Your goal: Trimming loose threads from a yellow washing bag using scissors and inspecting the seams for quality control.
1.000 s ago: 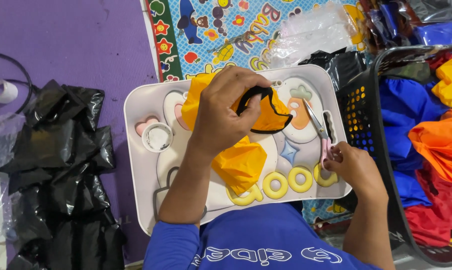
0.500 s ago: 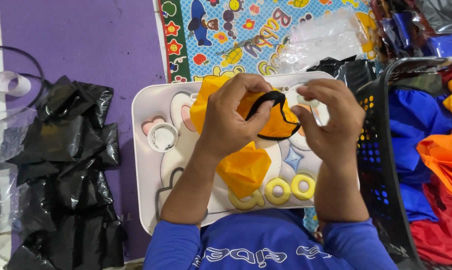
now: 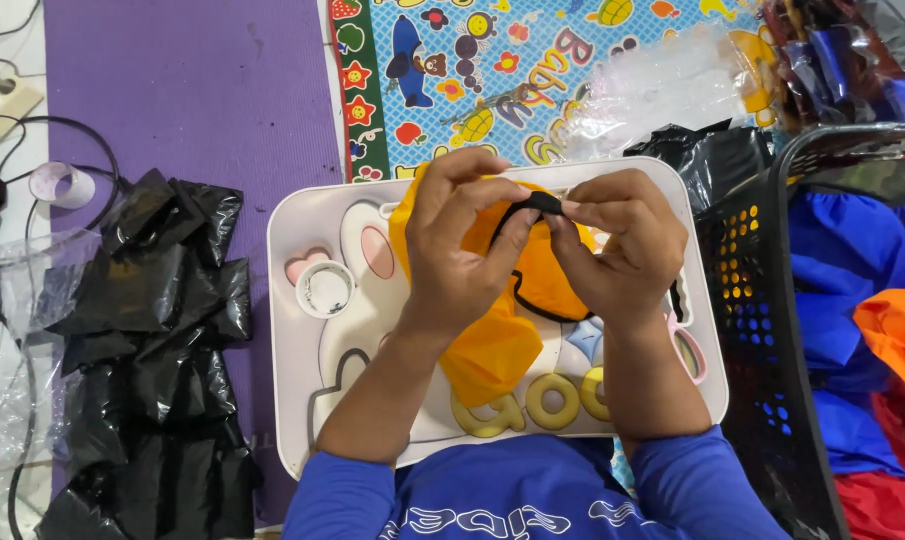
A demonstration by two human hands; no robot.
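Both my hands meet over a white lap tray [image 3: 293, 300] printed with a rabbit and yellow letters. My left hand [image 3: 463, 250] grips a piece of orange cloth [image 3: 493, 345] with black elastic trim. My right hand [image 3: 618, 245] pinches the black trim [image 3: 533, 205] at the top of the cloth, fingertips touching those of the left. The cloth bunches between the palms and hangs down toward me. Pink-handled scissors [image 3: 688, 345] lie on the tray just right of my right wrist.
A small white tape roll [image 3: 325, 290] sits on the tray's left part. Black plastic bags [image 3: 143, 340] pile up at left on a purple mat [image 3: 193, 90]. A black basket [image 3: 763, 300] of blue and orange fabric [image 3: 893, 330] stands at right. Cables [image 3: 3, 190] run at far left.
My right hand left the scissors at the tray's right edge and came up to the cloth. It now pinches the black trim together with the left hand.
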